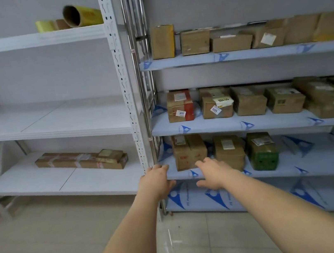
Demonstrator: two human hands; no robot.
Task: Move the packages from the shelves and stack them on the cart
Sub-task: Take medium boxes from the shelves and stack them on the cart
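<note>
Film-covered steel shelf [287,170], brown package [189,152] just beyond spread, empty fingers [203,163] of both hands

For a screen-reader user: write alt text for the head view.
A person's left hand and right hand, both open and empty, reach toward a brown cardboard box on a low shelf of a metal rack full of packages. A white shelving unit to the left holds a long flat box.
</note>
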